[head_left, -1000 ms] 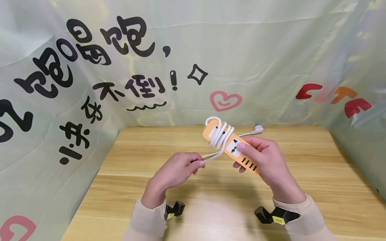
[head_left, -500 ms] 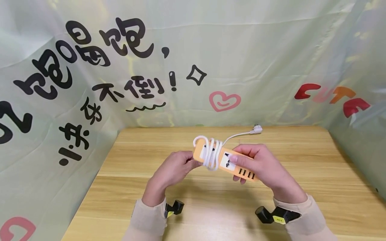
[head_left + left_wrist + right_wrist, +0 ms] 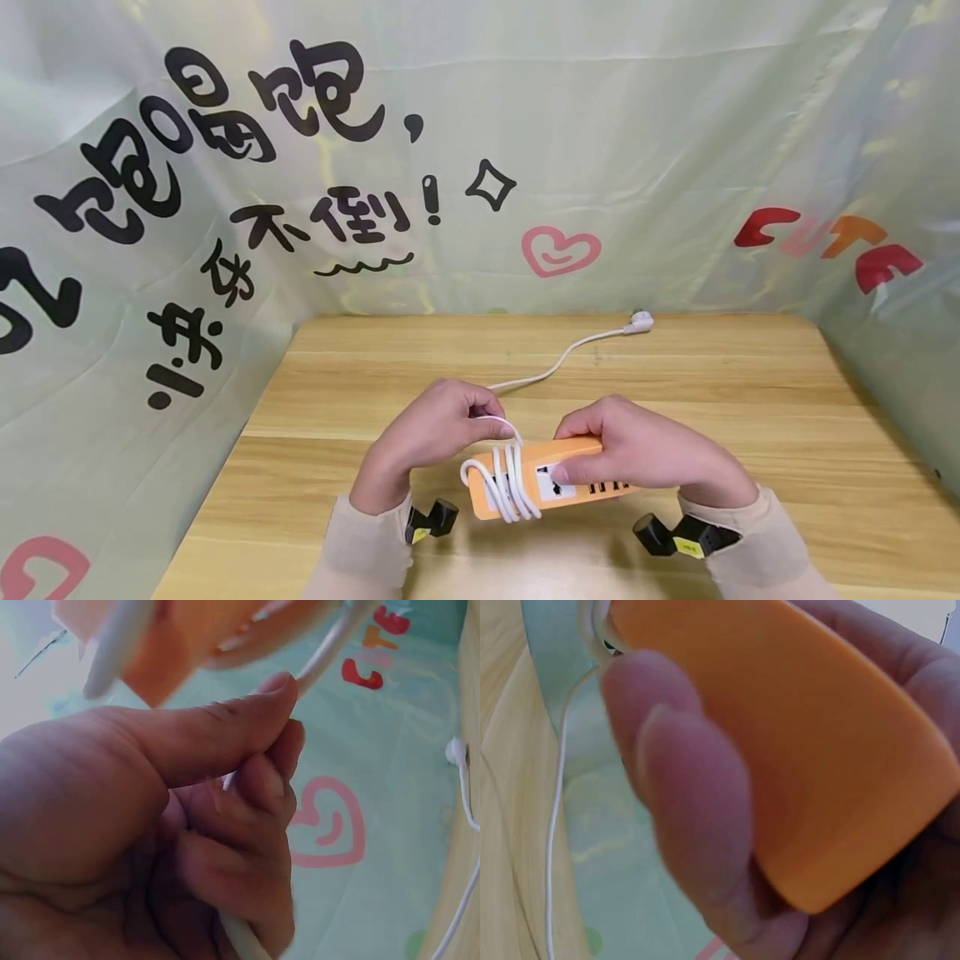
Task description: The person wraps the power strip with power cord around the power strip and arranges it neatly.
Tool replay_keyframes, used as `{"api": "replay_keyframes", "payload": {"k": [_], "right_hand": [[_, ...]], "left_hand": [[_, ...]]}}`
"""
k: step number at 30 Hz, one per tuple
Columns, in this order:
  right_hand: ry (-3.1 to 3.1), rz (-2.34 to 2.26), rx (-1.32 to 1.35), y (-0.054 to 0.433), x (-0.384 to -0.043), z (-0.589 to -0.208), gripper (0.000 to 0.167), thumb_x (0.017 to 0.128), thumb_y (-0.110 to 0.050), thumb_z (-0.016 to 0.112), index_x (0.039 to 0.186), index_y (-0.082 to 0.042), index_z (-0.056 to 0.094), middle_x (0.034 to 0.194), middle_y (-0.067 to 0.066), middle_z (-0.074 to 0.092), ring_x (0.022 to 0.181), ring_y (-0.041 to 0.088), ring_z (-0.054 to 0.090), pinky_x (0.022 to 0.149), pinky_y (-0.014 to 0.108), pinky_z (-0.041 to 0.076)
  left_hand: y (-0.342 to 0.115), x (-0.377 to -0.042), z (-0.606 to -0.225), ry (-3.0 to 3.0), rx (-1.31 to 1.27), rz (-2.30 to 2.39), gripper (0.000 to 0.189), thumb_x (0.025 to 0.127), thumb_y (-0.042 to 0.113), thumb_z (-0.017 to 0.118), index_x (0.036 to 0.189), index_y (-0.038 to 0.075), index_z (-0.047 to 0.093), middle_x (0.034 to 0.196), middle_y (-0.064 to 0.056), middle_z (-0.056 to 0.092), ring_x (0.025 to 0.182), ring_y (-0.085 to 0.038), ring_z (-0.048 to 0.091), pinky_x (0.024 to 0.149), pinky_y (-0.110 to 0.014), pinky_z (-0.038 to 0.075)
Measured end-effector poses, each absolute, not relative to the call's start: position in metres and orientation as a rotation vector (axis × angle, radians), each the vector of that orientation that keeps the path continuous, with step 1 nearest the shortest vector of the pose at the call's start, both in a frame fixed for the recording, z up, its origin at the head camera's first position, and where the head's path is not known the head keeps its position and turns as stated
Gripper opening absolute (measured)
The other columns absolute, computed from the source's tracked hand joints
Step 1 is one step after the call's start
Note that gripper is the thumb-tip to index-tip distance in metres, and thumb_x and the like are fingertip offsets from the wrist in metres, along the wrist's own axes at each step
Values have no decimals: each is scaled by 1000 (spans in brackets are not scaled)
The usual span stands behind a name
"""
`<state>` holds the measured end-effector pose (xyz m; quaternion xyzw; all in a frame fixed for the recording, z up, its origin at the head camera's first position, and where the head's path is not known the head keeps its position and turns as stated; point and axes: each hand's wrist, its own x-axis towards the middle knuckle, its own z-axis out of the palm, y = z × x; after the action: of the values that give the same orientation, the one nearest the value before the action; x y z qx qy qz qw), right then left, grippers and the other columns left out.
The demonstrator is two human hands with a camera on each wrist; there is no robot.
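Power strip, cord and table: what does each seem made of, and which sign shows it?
Power strip: probably hard plastic, matte orange; smooth moulded edges. Cord: likely flexible plastic sheath, white; smooth rounded loops. Table: wood or wood-effect laminate; streaked grain, soft sheen.

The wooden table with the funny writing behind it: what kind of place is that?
Maybe a little booth for recording hand work: printed cloth hangs behind and beside the wooden table, and a black gadget sits at each wrist.
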<state>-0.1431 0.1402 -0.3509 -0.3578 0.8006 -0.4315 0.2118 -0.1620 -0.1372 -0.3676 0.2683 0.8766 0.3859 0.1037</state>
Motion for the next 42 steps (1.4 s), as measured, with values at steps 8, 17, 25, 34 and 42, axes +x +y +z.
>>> {"api": "replay_keyframes", "payload": {"k": [8, 17, 25, 34, 42], "right_hand": [[2355, -1044, -1013, 135, -143, -353, 13, 90, -35, 82, 85, -27, 72, 68, -17, 57, 55, -2, 46, 52, 20, 41], [2628, -843, -845, 126, -141, -357, 27, 88, -44, 81, 74, -28, 64, 61, -16, 51, 52, 2, 43, 51, 22, 38], [2830, -785, -686, 118, -141, -359, 35, 90, -46, 79, 72, -23, 59, 59, -11, 49, 52, 6, 42, 51, 25, 36], [2904, -849, -545, 115, -140, -359, 34, 92, -47, 79, 77, -22, 63, 60, -8, 52, 51, 10, 44, 50, 27, 37], [3034, -916, -457, 114, -139, -359, 37, 93, -54, 77, 85, -19, 69, 61, -7, 53, 52, 12, 47, 50, 30, 40]], "left_hand": [[-130, -156, -363, 2664, 794, 1060, 16, 101, 26, 72, 85, 23, 73, 69, 15, 58, 64, -4, 52, 63, -25, 47], [-126, -149, -358, 2706, 831, 1020, 18, 103, 22, 65, 94, 20, 80, 74, 15, 68, 64, -2, 57, 63, -25, 50], [-123, -145, -355, 2793, 844, 957, 23, 107, 23, 59, 109, 21, 81, 79, 13, 68, 61, -1, 57, 62, -24, 50], [-122, -141, -351, 2891, 881, 809, 33, 110, 21, 53, 138, 22, 71, 63, 12, 45, 51, -3, 36, 53, -24, 38], [-117, -136, -348, 2858, 858, 946, 40, 112, 18, 52, 151, 14, 59, 80, 14, 62, 60, 2, 52, 58, -23, 45]]}}
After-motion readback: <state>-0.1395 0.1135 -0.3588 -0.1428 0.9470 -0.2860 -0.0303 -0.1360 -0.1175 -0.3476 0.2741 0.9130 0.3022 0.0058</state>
